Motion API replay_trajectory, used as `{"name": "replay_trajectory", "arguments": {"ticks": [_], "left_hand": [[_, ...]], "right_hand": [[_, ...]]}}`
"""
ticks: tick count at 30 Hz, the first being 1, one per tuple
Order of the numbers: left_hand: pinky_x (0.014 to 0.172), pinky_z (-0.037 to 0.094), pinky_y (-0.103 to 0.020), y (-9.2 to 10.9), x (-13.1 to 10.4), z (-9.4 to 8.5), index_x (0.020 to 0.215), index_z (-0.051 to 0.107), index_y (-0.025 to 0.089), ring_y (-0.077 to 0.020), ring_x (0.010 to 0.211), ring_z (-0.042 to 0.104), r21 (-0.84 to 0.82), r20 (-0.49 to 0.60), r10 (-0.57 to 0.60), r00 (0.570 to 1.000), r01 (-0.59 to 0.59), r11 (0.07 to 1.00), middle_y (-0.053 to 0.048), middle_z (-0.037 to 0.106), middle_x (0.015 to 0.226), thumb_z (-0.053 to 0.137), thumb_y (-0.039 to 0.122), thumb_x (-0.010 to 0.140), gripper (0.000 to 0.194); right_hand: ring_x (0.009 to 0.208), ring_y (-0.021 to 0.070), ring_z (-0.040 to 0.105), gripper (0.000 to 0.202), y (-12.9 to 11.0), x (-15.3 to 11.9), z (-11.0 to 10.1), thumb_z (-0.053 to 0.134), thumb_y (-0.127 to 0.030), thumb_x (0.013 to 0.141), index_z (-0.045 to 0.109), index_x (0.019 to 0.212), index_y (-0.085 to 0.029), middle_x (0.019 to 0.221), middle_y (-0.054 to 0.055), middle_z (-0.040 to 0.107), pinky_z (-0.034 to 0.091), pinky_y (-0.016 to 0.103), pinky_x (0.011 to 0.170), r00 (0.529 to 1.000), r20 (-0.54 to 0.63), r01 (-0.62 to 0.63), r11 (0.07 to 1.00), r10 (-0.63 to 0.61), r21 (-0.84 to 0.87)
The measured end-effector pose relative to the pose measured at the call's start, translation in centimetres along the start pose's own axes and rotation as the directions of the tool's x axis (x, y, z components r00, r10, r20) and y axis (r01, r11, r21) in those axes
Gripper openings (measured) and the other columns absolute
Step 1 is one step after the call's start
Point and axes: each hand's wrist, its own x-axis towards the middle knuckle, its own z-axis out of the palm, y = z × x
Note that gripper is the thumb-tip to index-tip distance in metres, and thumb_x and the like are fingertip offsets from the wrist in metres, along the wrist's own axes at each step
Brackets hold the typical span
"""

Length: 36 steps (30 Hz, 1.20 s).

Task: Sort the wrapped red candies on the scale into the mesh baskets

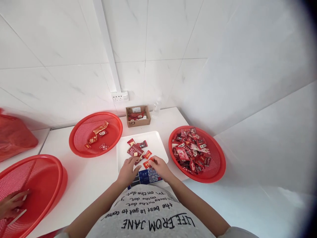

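Several red snack packets (135, 150) lie in a loose pile on the white tray of a weighing scale (158, 145). My left hand (126, 171) is at the near side of the pile, thumb and fingers apart, fingertips close to or touching the lowest packets. My right hand (160, 168) pinches a small red-and-orange packet (146, 164) at the tray's near edge. Just beyond it lies a similar small packet (147, 154). Below my hands, the scale's blue keypad (148, 177) is partly covered by them.
At right, a red basket (220, 165) holds many packets; the red basket (74, 142) at back left holds several. A cardboard box (138, 123) and clear bottle (156, 109) stand behind. Another person's hand (11, 205) is in the near-left basket (55, 165). A red bag (17, 138) sits far left.
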Motion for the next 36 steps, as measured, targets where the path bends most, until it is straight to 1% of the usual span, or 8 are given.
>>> {"name": "replay_trajectory", "arguments": {"ticks": [2,6,12,17,20,22,28,36], "left_hand": [[0.096,0.033,-0.042,-0.8,0.7,-0.1,0.121,0.050,0.024,-0.0264,0.119,0.038,0.171,-0.011,0.070,0.998,-0.067,0.983,-0.007,0.046,0.131,0.047,0.034,0.080,0.042],[0.095,0.036,-0.042,-1.4,1.2,0.0,0.128,0.043,0.028,-0.0274,0.119,0.040,0.348,0.090,-0.021,0.996,-0.012,0.938,-0.007,0.037,0.138,0.046,0.032,0.082,0.046],[0.092,0.039,-0.037,-0.6,0.6,0.6,0.126,0.046,0.023,-0.0253,0.115,0.045,0.309,0.143,-0.054,0.988,0.007,0.951,-0.010,0.041,0.131,0.042,0.036,0.084,0.044],[0.098,0.033,-0.040,-0.4,2.7,-0.3,0.128,0.043,0.021,-0.0265,0.122,0.036,0.332,0.031,0.028,0.999,-0.036,0.942,-0.010,0.041,0.133,0.045,0.033,0.083,0.047],[0.102,0.027,-0.040,-0.6,4.0,-0.6,0.129,0.043,0.021,-0.0277,0.127,0.028,0.376,0.078,0.047,0.996,-0.073,0.924,-0.010,0.037,0.136,0.051,0.035,0.079,0.052],[0.102,0.027,-0.040,-0.8,4.3,-0.5,0.128,0.044,0.021,-0.0273,0.125,0.031,0.412,0.107,0.046,0.993,-0.087,0.907,-0.010,0.041,0.133,0.052,0.039,0.078,0.053],[0.087,0.038,-0.039,-1.3,4.4,-0.4,0.125,0.046,0.022,-0.0267,0.109,0.043,0.528,0.052,-0.047,0.998,0.012,0.849,-0.009,0.049,0.123,0.042,0.047,0.081,0.051],[0.080,0.039,-0.036,-1.2,5.2,-0.7,0.120,0.047,0.021,-0.0256,0.104,0.046,0.550,0.011,-0.086,0.996,0.066,0.833,-0.010,0.051,0.116,0.040,0.048,0.082,0.047]], "right_hand": [[0.058,0.0114,0.050,0.023,0.3,0.1,-0.5,0.051,-0.042,0.074,0.051,0.071,-0.019,0.063,-0.003,0.054,0.039,0.024,0.058,0.996,-0.031,-0.077,0.989,0.082,0.129],[0.058,0.0118,0.050,0.026,0.7,-0.3,-1.1,0.056,-0.045,0.069,0.051,0.069,-0.019,0.063,-0.003,0.053,0.038,0.024,0.057,0.984,-0.081,-0.136,0.967,0.157,0.218],[0.060,0.0118,0.050,0.028,1.4,-1.3,-1.2,0.057,-0.045,0.069,0.052,0.072,-0.018,0.069,-0.002,0.055,0.038,0.025,0.059,0.977,-0.074,-0.179,0.953,0.203,0.246],[0.062,0.0119,0.050,0.029,1.4,-1.6,-1.4,0.056,-0.046,0.069,0.052,0.073,-0.017,0.070,-0.001,0.056,0.037,0.025,0.059,0.977,-0.071,-0.183,0.958,0.203,0.220],[0.062,0.0117,0.050,0.030,1.1,-1.7,-1.5,0.056,-0.046,0.069,0.052,0.073,-0.017,0.070,-0.001,0.055,0.038,0.025,0.060,0.976,-0.074,-0.185,0.960,0.205,0.212],[0.063,0.0118,0.050,0.029,1.0,-1.8,-1.6,0.056,-0.046,0.069,0.052,0.073,-0.017,0.071,-0.001,0.055,0.038,0.025,0.060,0.976,-0.073,-0.188,0.961,0.206,0.204],[0.064,0.0119,0.050,0.030,1.3,-2.2,-1.8,0.058,-0.046,0.067,0.052,0.071,-0.017,0.069,-0.001,0.055,0.039,0.025,0.061,0.971,-0.089,-0.198,0.957,0.221,0.211],[0.061,0.0114,0.049,0.032,1.9,-2.2,-1.6,0.059,-0.049,0.067,0.051,0.069,-0.017,0.067,-0.001,0.055,0.037,0.024,0.057,0.970,-0.077,-0.206,0.948,0.230,0.243]]}}
